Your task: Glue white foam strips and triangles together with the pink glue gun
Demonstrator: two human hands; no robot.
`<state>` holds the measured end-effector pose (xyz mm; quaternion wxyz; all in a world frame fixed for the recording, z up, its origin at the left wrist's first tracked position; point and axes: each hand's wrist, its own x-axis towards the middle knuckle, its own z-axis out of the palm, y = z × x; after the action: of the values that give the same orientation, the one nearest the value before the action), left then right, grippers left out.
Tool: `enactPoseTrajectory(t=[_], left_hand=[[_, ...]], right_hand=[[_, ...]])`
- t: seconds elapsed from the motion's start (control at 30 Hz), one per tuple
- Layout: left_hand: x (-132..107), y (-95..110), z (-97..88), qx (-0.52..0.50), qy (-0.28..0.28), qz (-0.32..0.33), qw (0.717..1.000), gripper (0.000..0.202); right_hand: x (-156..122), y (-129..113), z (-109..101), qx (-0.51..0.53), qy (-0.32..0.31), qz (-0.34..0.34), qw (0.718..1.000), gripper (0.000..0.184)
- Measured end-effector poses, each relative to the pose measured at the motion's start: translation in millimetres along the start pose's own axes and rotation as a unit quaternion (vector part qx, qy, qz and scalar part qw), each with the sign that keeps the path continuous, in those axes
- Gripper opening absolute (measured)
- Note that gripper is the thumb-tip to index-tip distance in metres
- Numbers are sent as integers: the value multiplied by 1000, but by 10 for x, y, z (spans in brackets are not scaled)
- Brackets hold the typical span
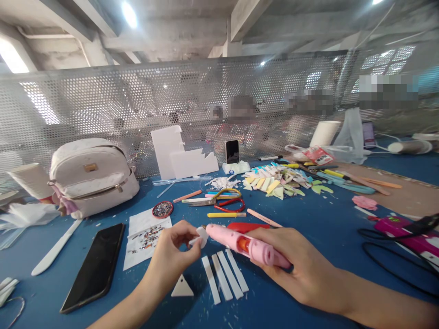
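My left hand [178,246] pinches a small white piece [201,236], its exact shape partly hidden by my fingers. In my right hand [291,260] is a pink hot glue gun [240,242], its nozzle pointing left and close to the white piece; I cannot tell whether they touch. Several white strips [222,276] lie side by side below the glue gun. A white triangle [182,287] with a small hole rests under my left wrist. Behind my left hand, a paper sheet [132,251] carries scattered tiny beads, with a red-rimmed round dish [162,209] of beads at its top edge.
Scissors [226,200] and markers [226,214] lie beyond my hands, before a heap of paper scraps [274,180]. To the left are a phone [94,265], a white knife [56,249] and a backpack [92,178]. A purple device [408,233] with black cables sits at right.
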<state>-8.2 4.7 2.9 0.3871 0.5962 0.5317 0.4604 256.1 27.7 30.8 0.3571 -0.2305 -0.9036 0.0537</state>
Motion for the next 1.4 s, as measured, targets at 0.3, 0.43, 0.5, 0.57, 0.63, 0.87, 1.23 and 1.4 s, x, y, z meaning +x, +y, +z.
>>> enactPoseTrajectory(t=[0.3,0.43,0.5,0.57,0.63,0.87,1.23,1.4], left_hand=[[15,0,14,3,9,5,1000,17],[10,-14,17,6,9,5,1000,19],[9,-21,16,7,8,6,1000,19],[10,-21,15,6,7,5,1000,19],[11,-12,16,3,6,4,1000,18],[16,31,29,-3,8,0,1000,15],[37,-137,41,-47,24,-17,998,17],[36,-116,39,-61,38,-15,997,20]], right_hand=[[42,-44,-7,29,-22,6,999,26],[40,-38,3,28,-21,4,999,26],[48,-45,-2,29,-20,4,999,26],[58,-57,-7,27,-22,13,999,25],[64,-69,-9,27,-22,16,999,25],[92,-96,-6,25,-15,10,1000,24],[68,-43,17,7,21,36,999,14],[66,-9,7,-25,22,45,998,12]])
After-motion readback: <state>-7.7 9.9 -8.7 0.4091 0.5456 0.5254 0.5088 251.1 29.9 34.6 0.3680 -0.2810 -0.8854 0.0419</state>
